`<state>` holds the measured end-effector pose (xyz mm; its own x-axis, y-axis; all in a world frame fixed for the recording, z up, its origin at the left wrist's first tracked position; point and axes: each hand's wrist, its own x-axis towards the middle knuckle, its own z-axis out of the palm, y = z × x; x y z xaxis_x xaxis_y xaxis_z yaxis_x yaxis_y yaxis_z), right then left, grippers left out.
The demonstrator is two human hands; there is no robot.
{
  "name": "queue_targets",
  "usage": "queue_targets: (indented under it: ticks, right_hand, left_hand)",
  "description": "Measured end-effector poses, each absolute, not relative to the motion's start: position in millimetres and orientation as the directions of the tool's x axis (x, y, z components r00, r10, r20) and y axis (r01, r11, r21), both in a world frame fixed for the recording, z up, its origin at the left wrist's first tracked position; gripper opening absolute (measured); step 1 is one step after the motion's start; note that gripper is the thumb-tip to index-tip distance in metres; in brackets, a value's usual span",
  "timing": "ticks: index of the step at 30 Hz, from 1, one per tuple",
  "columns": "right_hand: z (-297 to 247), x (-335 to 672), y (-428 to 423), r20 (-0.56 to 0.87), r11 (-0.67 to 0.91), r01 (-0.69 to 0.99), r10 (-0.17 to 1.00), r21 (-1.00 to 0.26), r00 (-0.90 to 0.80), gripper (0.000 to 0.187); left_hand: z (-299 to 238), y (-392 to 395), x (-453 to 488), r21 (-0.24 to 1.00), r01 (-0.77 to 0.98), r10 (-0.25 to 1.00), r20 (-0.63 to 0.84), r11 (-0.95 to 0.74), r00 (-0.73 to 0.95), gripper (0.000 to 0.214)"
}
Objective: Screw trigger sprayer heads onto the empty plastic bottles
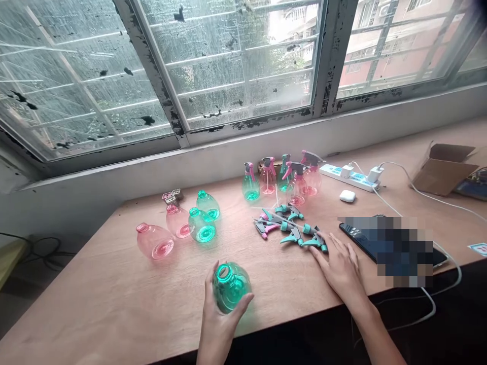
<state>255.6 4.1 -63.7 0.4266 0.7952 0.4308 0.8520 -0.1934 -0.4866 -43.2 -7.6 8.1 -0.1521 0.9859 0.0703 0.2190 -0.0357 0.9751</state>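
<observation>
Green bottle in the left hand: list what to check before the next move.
1. Green bottle held in the left hand: ok.
2. Its neck open, nothing on it: ok.
3. Right hand at the spray heads on the table: ok.
4. A spray head gripped: not ok, the hand lies flat.
5. Tube on the nearest spray head straight: cannot tell.

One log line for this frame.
left hand: holds green bottle | right hand: open, at sprayer heads | rear: assembled bottles
</observation>
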Motion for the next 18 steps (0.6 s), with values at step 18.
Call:
queue_targets:
  ticks: [18]
  right_hand:
    - [-44, 260, -16, 0.184, 0.122, 0.149, 0.825, -0.981, 0.535, 0.039]
  left_hand:
    - [-10, 14, -2, 0.668, 0.652, 0.829, 0.549, -0.36, -0.104, 0.067]
